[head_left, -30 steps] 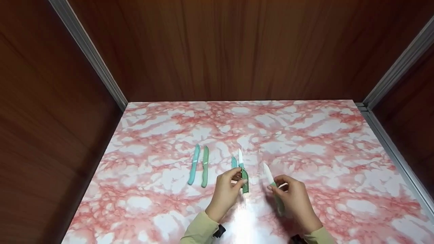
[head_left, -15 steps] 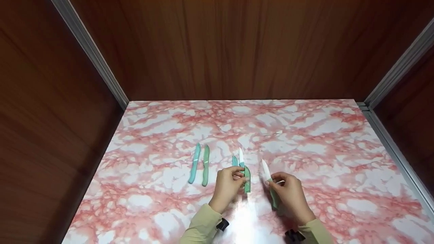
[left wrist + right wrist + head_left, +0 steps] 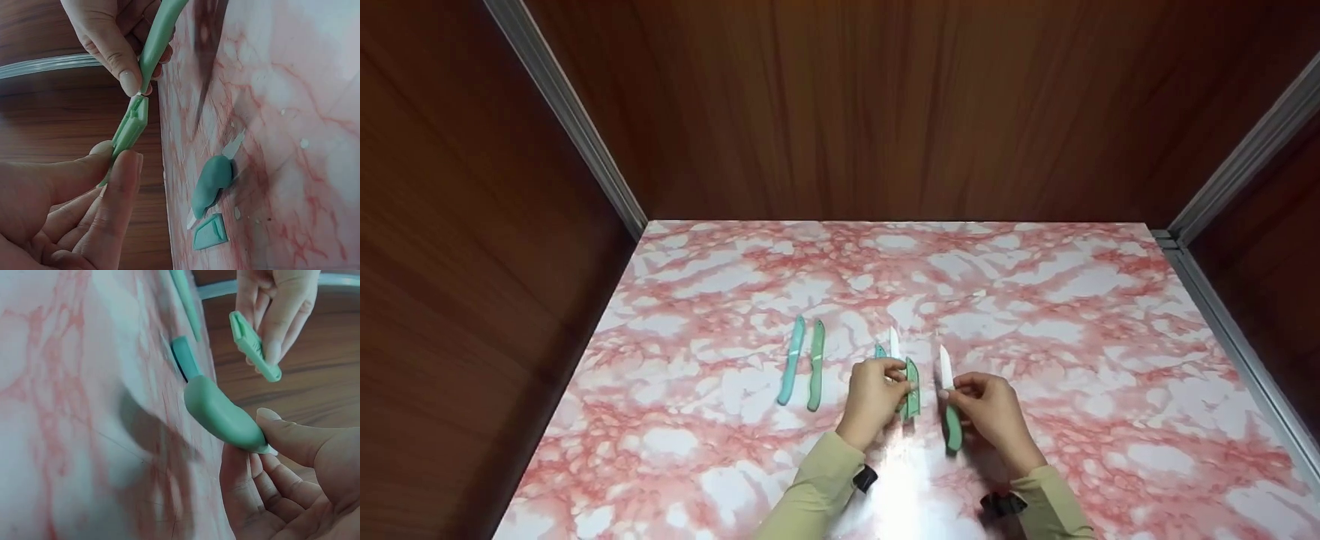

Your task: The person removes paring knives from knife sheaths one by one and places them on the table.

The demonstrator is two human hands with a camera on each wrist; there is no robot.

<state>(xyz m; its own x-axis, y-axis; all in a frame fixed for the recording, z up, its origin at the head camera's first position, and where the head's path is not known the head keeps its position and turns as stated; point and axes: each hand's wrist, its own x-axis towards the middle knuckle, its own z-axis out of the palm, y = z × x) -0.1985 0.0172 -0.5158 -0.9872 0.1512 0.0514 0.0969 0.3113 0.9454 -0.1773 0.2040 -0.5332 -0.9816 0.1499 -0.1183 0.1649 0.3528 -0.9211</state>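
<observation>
My left hand (image 3: pixel 877 397) pinches a light green blade sheath (image 3: pixel 913 386) between thumb and fingers. To its right, my right hand (image 3: pixel 988 409) pinches a green-handled paring knife (image 3: pixel 952 431) where handle meets blade. Its white blade points away from me, and the sheath is apart from it in the head view. Beneath the left hand on the table lie a teal-handled knife (image 3: pixel 211 183) with a bare white blade and a teal sheath (image 3: pixel 210 232). The left hand partly hides both in the head view.
Left of the hands, a blue sheathed knife (image 3: pixel 790 361) and a green sheathed knife (image 3: pixel 816 366) lie side by side. The red-and-white marbled table (image 3: pixel 697 450) is bounded by dark wood panels (image 3: pixel 847 112) at the back and sides.
My right hand has moved left and slightly forward, and its knife has swung to point straighter ahead. The left hand has shifted slightly right and forward with the sheath.
</observation>
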